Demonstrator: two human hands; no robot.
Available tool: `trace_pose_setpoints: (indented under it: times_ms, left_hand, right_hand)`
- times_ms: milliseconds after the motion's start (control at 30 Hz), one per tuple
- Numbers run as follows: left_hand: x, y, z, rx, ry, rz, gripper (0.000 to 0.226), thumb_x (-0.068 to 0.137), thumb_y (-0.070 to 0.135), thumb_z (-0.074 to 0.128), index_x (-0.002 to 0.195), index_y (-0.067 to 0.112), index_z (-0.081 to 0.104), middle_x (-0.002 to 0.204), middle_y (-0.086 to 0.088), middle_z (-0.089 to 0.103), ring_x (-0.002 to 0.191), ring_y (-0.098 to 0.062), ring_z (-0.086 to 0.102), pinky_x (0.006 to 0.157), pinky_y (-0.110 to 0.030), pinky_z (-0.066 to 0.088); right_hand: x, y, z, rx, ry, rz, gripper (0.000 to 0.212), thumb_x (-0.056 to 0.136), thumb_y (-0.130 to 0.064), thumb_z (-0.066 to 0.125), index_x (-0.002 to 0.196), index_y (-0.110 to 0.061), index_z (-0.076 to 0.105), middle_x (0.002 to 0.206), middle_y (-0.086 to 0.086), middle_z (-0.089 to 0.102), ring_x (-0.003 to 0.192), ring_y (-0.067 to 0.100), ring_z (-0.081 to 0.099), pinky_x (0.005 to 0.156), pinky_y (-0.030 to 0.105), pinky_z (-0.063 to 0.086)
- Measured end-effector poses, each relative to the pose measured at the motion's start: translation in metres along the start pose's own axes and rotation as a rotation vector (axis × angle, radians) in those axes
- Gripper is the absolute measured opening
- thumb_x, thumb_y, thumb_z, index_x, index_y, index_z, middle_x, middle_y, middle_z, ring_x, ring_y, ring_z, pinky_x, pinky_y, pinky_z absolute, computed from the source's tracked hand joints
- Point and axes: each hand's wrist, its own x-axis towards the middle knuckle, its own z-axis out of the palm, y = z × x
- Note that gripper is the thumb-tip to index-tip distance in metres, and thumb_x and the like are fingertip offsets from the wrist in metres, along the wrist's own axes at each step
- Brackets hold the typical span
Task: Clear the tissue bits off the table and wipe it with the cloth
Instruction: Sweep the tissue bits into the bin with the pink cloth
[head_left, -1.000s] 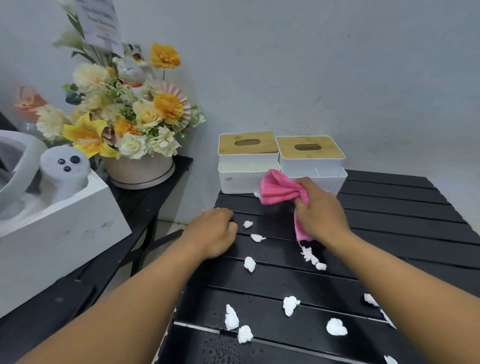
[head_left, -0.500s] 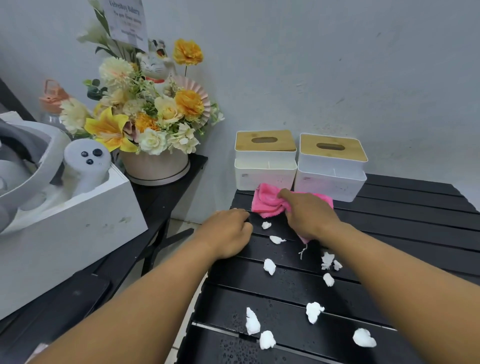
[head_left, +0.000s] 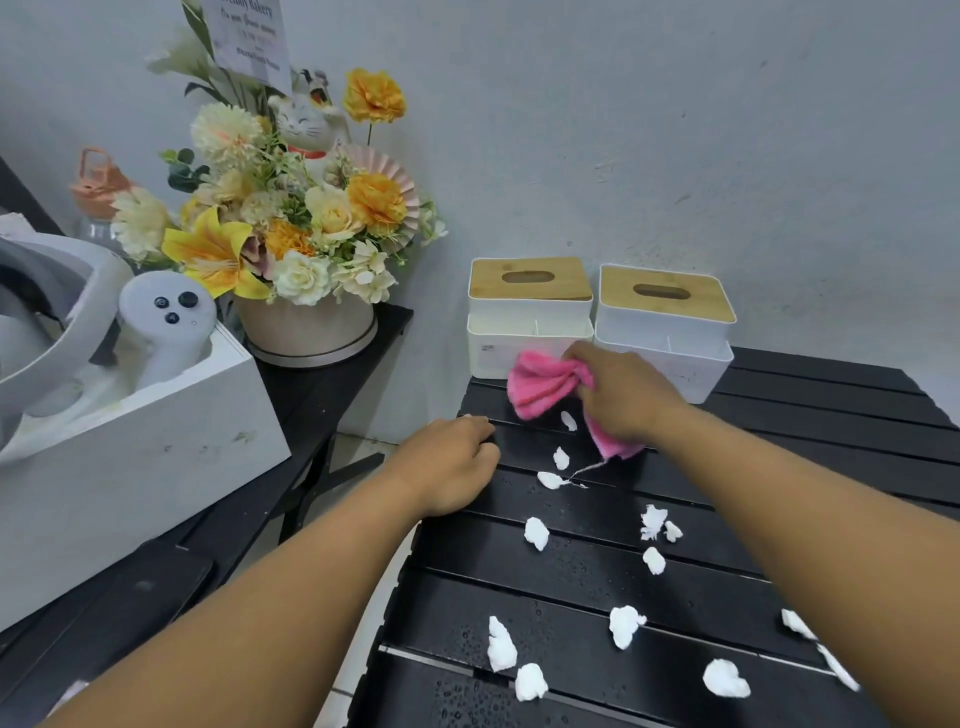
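Observation:
My right hand (head_left: 621, 397) grips a bunched pink cloth (head_left: 543, 388) and presses it on the far left part of the black slatted table (head_left: 831, 447). My left hand (head_left: 452, 462) rests curled on the table's left edge with nothing visibly in it. Several white tissue bits lie on the wet slats: one (head_left: 568, 420) touches the cloth, others (head_left: 560, 458) (head_left: 536, 532) lie nearer me, and more (head_left: 625, 626) (head_left: 501, 646) sit near the front. A loose thread trails from the cloth toward a bit (head_left: 550, 480).
Two white tissue boxes with wooden lids (head_left: 530, 312) (head_left: 665, 327) stand against the wall just behind the cloth. On a lower black side table (head_left: 332, 384) to the left are a flower arrangement (head_left: 291, 234) and a white box (head_left: 130, 441) holding a headset controller.
My right hand slid the cloth leftward and down onto the back slats in front of the boxes. My left hand stayed at the table's edge. The view shifted left.

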Motion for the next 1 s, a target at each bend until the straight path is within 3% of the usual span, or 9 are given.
trace_pose_setpoints:
  times_ms: [100,233,300,400,467,567,667,833,1000]
  left_hand:
    - [0.0,0.0,0.0,-0.005,-0.018,0.0,0.048,0.081,0.035,0.025,0.106,0.011,0.059,0.104,-0.005,0.064,0.096,-0.03,0.059,0.086,-0.047,0.05]
    - [0.001,-0.004,0.002,0.007,-0.028,-0.008,0.033,0.094,0.025,0.032,0.105,0.008,0.058,0.105,-0.008,0.062,0.097,-0.031,0.058,0.088,-0.048,0.049]
    - [0.001,-0.004,0.002,0.034,-0.051,0.002,0.035,0.098,0.022,0.032,0.117,0.005,0.057,0.128,-0.01,0.059,0.118,-0.033,0.054,0.099,-0.047,0.045]
    - [-0.001,-0.003,0.001,0.07,-0.087,0.038,0.041,0.102,0.019,0.032,0.132,0.003,0.054,0.156,-0.002,0.039,0.143,-0.023,0.035,0.113,-0.037,0.033]
    - [-0.003,-0.005,0.0,0.067,-0.084,0.048,0.04,0.101,0.017,0.033,0.128,0.0,0.056,0.152,-0.006,0.042,0.137,-0.026,0.041,0.11,-0.036,0.035]
    - [-0.004,-0.015,0.0,0.07,-0.019,0.029,0.045,0.097,0.023,0.031,0.118,-0.001,0.062,0.143,-0.007,0.049,0.129,-0.028,0.048,0.106,-0.039,0.039]
    - [-0.007,-0.02,0.001,0.104,-0.039,0.001,0.048,0.092,0.026,0.027,0.114,-0.001,0.06,0.13,-0.012,0.055,0.119,-0.031,0.054,0.104,-0.043,0.041]
    - [-0.004,-0.016,0.0,0.061,-0.039,-0.036,0.038,0.099,0.016,0.034,0.12,-0.004,0.059,0.134,-0.016,0.054,0.121,-0.033,0.052,0.107,-0.044,0.038]
    - [-0.009,-0.014,0.003,0.09,-0.046,-0.033,0.04,0.097,0.018,0.033,0.121,-0.002,0.058,0.135,-0.015,0.053,0.121,-0.033,0.053,0.104,-0.046,0.041]
  right_hand:
    - [-0.009,-0.001,0.014,-0.026,-0.136,-0.024,0.028,0.099,-0.022,0.043,0.124,-0.034,0.049,0.101,0.003,0.067,0.089,0.026,0.06,0.081,0.04,0.05]
    - [-0.028,0.006,0.001,0.027,-0.22,-0.116,0.014,0.1,-0.022,0.045,0.108,-0.026,0.057,0.09,-0.01,0.063,0.086,0.018,0.058,0.073,0.029,0.042]
    - [-0.038,0.008,-0.011,0.017,-0.29,-0.15,0.014,0.101,-0.023,0.045,0.105,-0.028,0.058,0.086,-0.017,0.06,0.083,0.011,0.057,0.071,0.02,0.039]
    - [-0.035,0.011,-0.025,0.058,-0.284,-0.127,0.013,0.103,-0.028,0.045,0.101,-0.034,0.056,0.09,-0.016,0.063,0.084,0.004,0.057,0.079,0.026,0.045]
    - [-0.02,0.01,-0.027,0.118,-0.15,-0.101,0.014,0.102,-0.024,0.046,0.102,-0.034,0.056,0.091,-0.013,0.063,0.082,0.004,0.055,0.075,0.029,0.042]
    - [0.003,0.0,-0.015,0.191,-0.038,-0.08,0.018,0.1,-0.019,0.046,0.109,-0.03,0.056,0.101,-0.003,0.065,0.09,0.018,0.057,0.078,0.032,0.041]
    - [0.009,-0.004,0.01,0.121,-0.175,-0.105,0.021,0.102,-0.019,0.043,0.116,-0.029,0.054,0.111,0.0,0.065,0.102,0.023,0.058,0.085,0.033,0.042]
    - [-0.009,0.001,0.008,0.075,-0.292,-0.137,0.027,0.102,-0.027,0.043,0.126,-0.031,0.055,0.121,-0.008,0.061,0.108,0.017,0.053,0.09,0.029,0.036]
    - [-0.035,0.005,-0.012,0.226,-0.365,-0.143,0.015,0.097,-0.032,0.055,0.11,-0.029,0.064,0.109,-0.01,0.066,0.105,0.014,0.058,0.095,0.032,0.042]
